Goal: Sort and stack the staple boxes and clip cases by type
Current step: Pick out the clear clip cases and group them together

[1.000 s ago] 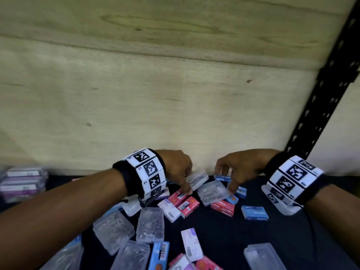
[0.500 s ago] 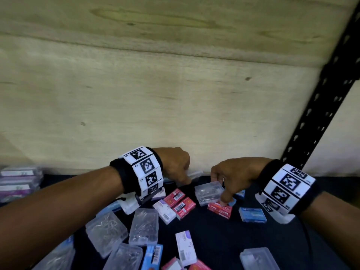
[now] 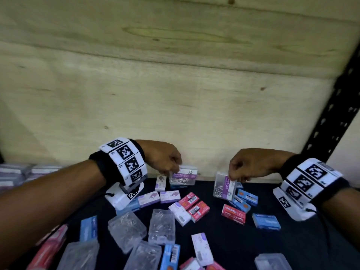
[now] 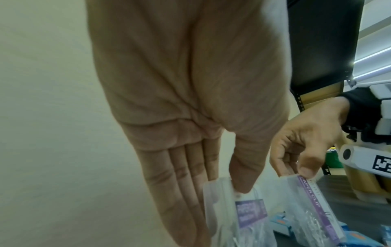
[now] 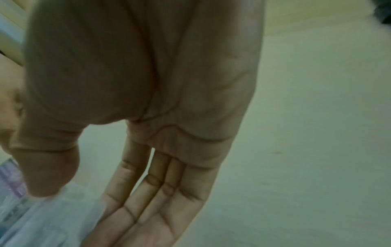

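Observation:
My left hand (image 3: 165,159) pinches a clear paper clip case with a purple label (image 3: 182,177), held on edge near the back wall; the same case (image 4: 237,212) sits between thumb and fingers in the left wrist view. My right hand (image 3: 251,165) pinches a second clear clip case (image 3: 224,187) by its top edge, also upright, and that case (image 5: 38,217) shows blurred in the right wrist view. Loose on the black surface lie clear clip cases (image 3: 161,227), red staple boxes (image 3: 194,206), blue staple boxes (image 3: 266,221) and white-purple boxes (image 3: 169,196).
A plywood wall (image 3: 175,94) closes the back. A black perforated upright (image 3: 335,117) rises at the right. A stack of labelled clear cases (image 3: 17,172) stands at the far left. More cases and boxes crowd the front edge (image 3: 136,256).
Both hands have lifted a clip case off the pile and turned it on edge, labels now facing me. The hands have drawn a little apart.

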A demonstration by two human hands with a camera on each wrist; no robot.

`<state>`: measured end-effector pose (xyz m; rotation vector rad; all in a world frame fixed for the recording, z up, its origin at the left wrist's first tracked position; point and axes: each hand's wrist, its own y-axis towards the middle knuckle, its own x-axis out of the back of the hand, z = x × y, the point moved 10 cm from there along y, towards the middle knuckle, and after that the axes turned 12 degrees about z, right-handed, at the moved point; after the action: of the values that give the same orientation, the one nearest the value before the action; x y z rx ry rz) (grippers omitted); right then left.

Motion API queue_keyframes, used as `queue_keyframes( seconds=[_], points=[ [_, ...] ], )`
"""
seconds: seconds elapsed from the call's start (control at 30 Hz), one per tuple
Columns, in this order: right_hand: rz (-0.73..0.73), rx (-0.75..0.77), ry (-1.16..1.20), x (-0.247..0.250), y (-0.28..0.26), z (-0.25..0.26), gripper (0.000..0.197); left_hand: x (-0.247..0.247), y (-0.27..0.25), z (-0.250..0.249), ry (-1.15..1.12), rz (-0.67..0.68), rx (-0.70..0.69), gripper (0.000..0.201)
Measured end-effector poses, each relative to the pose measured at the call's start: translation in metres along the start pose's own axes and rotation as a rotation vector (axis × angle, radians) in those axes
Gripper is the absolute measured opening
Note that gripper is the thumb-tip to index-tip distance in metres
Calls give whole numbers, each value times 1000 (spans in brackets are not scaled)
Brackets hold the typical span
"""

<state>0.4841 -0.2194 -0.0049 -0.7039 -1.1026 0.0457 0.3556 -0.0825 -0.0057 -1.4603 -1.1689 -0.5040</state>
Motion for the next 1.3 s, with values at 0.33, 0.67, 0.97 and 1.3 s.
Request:
queue_keyframes(
  seconds=[0.33, 0.67, 0.97, 1.3],
  points=[
    [-110, 163, 3, 17, 21, 99, 21, -8, -78, 79, -90, -18, 105, 39],
    [-18, 411, 112, -11, 60, 246, 20, -27, -192, 179, -185, -22, 366, 38],
    [77, 584, -66, -55, 86, 359, 34, -67, -260, 262, -274, 22, 551, 40],
    [-2, 614, -402, -80, 106, 426, 54, -100, -282, 316, -435, 10, 578, 37]
  ],
)
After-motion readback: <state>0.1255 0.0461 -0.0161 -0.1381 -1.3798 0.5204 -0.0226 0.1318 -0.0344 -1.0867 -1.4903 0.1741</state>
